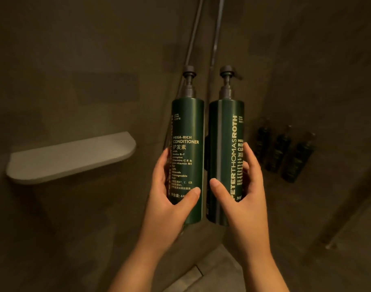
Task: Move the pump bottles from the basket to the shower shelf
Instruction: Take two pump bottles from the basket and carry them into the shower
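Observation:
I hold two tall dark green pump bottles upright in the air, side by side, in front of the shower corner. My left hand (pixel 166 194) grips the conditioner bottle (pixel 187 127) around its lower half. My right hand (pixel 245 192) grips the body cleanser bottle (pixel 224 133) the same way. Both have grey pump heads at the top. The pale stone shower shelf (pixel 70 159) juts from the wall to the left, bare, and lower than the bottle tops. No basket is in view.
Several more dark bottles (pixel 285 152) show dimly on the glossy right wall, perhaps a reflection. Two metal shower pipes (pixel 216 34) run up the corner behind the bottles. A floor drain strip (pixel 193 272) lies below. The room is dim.

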The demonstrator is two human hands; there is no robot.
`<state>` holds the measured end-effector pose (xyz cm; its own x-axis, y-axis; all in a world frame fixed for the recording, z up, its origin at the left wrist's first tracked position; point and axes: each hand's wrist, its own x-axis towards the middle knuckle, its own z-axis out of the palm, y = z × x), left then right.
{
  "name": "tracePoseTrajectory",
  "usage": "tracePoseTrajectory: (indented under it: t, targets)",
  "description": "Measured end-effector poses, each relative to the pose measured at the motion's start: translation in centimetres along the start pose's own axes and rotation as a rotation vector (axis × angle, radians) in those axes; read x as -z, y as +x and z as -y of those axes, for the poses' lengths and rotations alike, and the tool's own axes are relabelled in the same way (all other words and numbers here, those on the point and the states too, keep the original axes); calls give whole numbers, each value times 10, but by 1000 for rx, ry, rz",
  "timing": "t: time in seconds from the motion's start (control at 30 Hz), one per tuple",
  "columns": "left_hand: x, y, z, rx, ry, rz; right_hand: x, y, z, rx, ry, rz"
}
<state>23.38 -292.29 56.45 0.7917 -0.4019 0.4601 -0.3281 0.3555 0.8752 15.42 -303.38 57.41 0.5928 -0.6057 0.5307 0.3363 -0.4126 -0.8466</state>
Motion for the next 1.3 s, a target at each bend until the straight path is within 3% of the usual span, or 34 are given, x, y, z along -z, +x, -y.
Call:
tracePoseTrajectory:
  t: [0.33, 0.7, 1.0, 1.3]
  targets:
    - [56, 52, -17, -143, 276, -365, -96, 88, -19, 105, 289, 356]
    - [87, 79, -34, -241, 558, -731, -175, 131, -22, 47, 523, 714]
    - [109, 87, -19, -213, 733, -894, -209, 132, -37, 65, 524, 816]
    - [130, 96, -11, -195, 763, -918, -228, 133, -43, 107, 498, 913]
